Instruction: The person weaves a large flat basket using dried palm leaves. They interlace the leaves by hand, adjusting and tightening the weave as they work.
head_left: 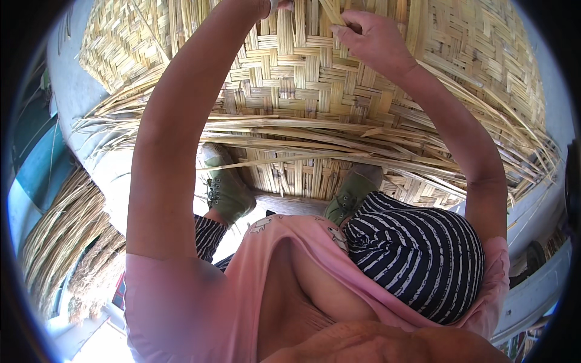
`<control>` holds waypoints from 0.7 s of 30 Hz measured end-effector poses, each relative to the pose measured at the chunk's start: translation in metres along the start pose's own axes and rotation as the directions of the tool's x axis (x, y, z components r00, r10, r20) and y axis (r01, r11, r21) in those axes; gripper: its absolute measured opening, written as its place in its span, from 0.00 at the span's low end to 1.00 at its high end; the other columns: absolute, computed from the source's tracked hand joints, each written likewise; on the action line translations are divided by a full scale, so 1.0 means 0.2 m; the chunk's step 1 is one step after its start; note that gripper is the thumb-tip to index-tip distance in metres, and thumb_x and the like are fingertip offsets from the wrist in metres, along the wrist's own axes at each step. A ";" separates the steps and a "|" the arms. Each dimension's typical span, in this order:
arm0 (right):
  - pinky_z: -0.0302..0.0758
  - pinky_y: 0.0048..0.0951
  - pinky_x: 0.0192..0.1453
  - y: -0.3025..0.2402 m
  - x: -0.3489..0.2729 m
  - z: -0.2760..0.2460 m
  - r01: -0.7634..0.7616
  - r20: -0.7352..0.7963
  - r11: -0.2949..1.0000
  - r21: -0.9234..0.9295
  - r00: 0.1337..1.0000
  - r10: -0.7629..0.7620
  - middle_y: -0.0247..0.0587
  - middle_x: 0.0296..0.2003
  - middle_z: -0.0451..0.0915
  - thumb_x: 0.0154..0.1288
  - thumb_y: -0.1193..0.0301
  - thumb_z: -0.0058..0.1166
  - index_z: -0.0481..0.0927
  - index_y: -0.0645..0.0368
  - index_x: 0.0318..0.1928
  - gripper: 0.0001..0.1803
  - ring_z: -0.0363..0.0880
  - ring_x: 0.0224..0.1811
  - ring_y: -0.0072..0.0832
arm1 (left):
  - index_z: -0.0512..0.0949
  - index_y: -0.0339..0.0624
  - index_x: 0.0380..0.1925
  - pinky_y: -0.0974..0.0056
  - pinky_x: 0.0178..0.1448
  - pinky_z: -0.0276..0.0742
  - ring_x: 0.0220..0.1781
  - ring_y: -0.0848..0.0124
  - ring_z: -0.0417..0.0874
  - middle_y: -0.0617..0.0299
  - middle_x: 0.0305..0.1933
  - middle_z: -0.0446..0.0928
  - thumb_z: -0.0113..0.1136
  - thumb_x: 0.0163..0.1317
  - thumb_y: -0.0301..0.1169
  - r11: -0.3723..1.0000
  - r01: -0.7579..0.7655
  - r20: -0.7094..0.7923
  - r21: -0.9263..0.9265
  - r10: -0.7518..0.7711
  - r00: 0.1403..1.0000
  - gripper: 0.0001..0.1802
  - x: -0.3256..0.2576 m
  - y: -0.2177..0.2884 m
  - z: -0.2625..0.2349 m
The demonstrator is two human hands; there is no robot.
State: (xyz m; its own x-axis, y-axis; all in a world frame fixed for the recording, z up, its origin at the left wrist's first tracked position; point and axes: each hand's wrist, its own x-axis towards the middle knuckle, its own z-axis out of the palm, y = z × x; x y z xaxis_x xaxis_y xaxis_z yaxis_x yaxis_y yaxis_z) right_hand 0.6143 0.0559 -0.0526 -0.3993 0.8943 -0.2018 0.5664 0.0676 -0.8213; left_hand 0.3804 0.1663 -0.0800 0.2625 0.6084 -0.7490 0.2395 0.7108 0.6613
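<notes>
Both hands work at the top of the woven bamboo mat [302, 78]: our right hand [372, 39] pinches a flat strip [331, 12] between fingers and thumb, while our left hand [275, 5] is mostly cut off, so we cannot tell its grip. Below the hands, loose strips [290, 136] fan out above our green shoes [227, 187]. We judge each strip should be kept flat and pulled snug.

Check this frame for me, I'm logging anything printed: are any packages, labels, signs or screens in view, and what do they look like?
None in view. Both hands, left hand and right hand, work pale strips on a woven mat; loose strips and green shoes lie below.
</notes>
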 end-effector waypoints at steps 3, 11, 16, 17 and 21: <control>0.70 0.31 0.28 0.01 0.00 -0.01 -0.040 0.021 0.997 0.060 0.999 0.039 0.32 0.21 0.71 0.74 0.59 0.61 0.76 0.62 0.33 0.19 0.70 0.23 0.19 | 0.78 0.38 0.61 0.63 0.47 0.80 0.49 0.71 0.85 0.57 0.49 0.87 0.70 0.65 0.30 0.962 -0.021 -0.164 0.273 0.068 0.984 0.24 -0.08 0.02 0.09; 0.73 0.28 0.28 0.01 0.01 -0.01 -0.117 0.040 0.986 0.116 0.993 0.113 0.30 0.20 0.69 0.74 0.58 0.61 0.73 0.62 0.31 0.21 0.73 0.23 0.17 | 0.81 0.36 0.55 0.57 0.36 0.82 0.39 0.65 0.86 0.52 0.42 0.86 0.74 0.60 0.33 0.861 -0.080 -0.301 0.503 0.261 0.917 0.24 -0.05 -0.05 0.13; 0.75 0.29 0.29 -0.02 0.01 -0.03 -0.075 0.035 0.990 0.118 0.997 0.071 0.31 0.19 0.68 0.74 0.58 0.61 0.73 0.61 0.30 0.22 0.71 0.21 0.17 | 0.82 0.39 0.54 0.60 0.35 0.81 0.38 0.68 0.85 0.56 0.40 0.85 0.68 0.65 0.35 0.865 0.025 -0.290 0.501 0.140 0.947 0.20 0.10 -0.06 0.09; 0.75 0.29 0.29 -0.01 0.00 -0.04 -0.075 0.043 0.992 0.098 0.997 0.072 0.31 0.18 0.68 0.74 0.57 0.61 0.73 0.61 0.30 0.22 0.71 0.21 0.17 | 0.82 0.40 0.54 0.60 0.34 0.80 0.37 0.69 0.83 0.58 0.39 0.84 0.67 0.66 0.35 0.891 0.032 -0.249 0.453 0.092 0.964 0.18 0.11 -0.06 0.07; 0.77 0.35 0.33 -0.05 0.00 -0.06 -0.105 0.055 0.994 0.034 0.993 0.103 0.42 0.26 0.75 0.70 0.63 0.60 0.78 0.62 0.34 0.14 0.79 0.28 0.30 | 0.83 0.44 0.50 0.63 0.34 0.76 0.33 0.73 0.77 0.63 0.35 0.79 0.61 0.71 0.35 0.963 0.103 -0.075 0.250 -0.087 0.993 0.12 0.12 -0.08 -0.02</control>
State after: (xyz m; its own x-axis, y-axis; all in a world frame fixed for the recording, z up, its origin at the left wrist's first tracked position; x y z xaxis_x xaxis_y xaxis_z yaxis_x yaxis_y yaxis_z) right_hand 0.6180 0.0608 -0.0381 -0.3779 0.8709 -0.3143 0.5801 -0.0419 -0.8135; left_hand 0.3787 0.1702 -0.1092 0.1698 0.5693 -0.8044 0.4913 0.6587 0.5699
